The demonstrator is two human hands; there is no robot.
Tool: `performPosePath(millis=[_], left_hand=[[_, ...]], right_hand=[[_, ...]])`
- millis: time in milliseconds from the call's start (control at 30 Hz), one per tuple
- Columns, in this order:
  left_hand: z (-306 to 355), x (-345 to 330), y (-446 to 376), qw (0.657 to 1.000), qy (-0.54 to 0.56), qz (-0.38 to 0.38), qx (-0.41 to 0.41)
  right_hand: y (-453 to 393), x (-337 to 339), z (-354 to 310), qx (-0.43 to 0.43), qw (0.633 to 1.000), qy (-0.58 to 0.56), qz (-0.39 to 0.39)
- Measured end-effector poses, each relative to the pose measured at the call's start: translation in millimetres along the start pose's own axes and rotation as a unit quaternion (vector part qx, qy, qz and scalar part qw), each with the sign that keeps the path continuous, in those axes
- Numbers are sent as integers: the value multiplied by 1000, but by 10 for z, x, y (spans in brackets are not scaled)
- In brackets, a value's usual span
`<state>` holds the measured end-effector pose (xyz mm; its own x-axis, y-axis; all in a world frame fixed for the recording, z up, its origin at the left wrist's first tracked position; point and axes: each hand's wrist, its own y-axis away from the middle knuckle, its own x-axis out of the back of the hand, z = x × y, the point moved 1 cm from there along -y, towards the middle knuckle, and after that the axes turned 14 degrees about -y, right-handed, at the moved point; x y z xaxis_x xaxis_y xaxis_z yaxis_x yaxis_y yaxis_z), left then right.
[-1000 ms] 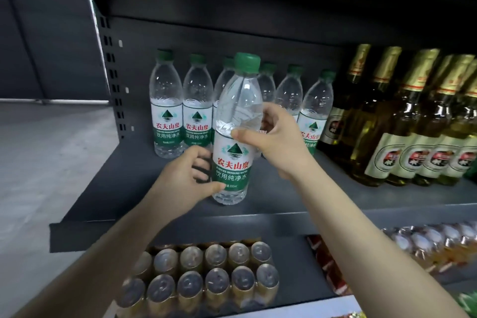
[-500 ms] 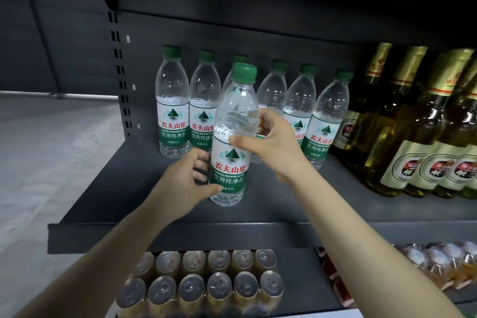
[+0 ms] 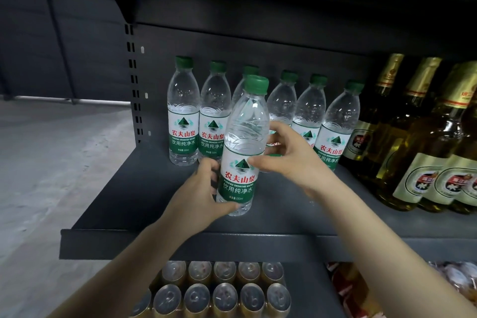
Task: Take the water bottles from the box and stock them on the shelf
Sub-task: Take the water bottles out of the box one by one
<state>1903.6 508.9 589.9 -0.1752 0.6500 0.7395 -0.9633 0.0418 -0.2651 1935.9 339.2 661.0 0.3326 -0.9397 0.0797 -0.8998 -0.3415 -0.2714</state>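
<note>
A clear water bottle (image 3: pixel 244 137) with a green cap and a green-and-white label stands upright on the dark grey shelf (image 3: pixel 160 227), in front of a back row of several like bottles (image 3: pixel 183 113). My left hand (image 3: pixel 200 193) grips its lower part from the left, thumb across the base. My right hand (image 3: pixel 291 160) holds it at mid-height from the right, thumb on the label's top edge. The box is out of view.
Tall yellow glass bottles (image 3: pixel 423 152) with gold foil necks fill the shelf's right part. Below, a tray of gold cans (image 3: pixel 222 292) and packaged snacks (image 3: pixel 346 289) sit on the lower shelf. A perforated upright (image 3: pixel 131 80) bounds the shelf at the left; grey floor lies beyond.
The bottle in my hands has gone a little lower and further onto the shelf, and my view has shifted left and closer. Both hands keep their grip.
</note>
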Motion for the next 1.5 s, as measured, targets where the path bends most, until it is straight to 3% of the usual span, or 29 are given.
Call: performPosePath(millis=[533, 1233, 1500], left_hand=[[-75, -97, -58, 998, 14, 33, 56], [-551, 373, 25, 992, 10, 81, 101], [-584, 367, 52, 990, -16, 102, 95]], right_hand=[[-212, -173, 12, 11, 999, 45, 19], [-529, -841, 18, 28, 998, 43, -39], [-464, -829, 6, 79, 995, 58, 1]])
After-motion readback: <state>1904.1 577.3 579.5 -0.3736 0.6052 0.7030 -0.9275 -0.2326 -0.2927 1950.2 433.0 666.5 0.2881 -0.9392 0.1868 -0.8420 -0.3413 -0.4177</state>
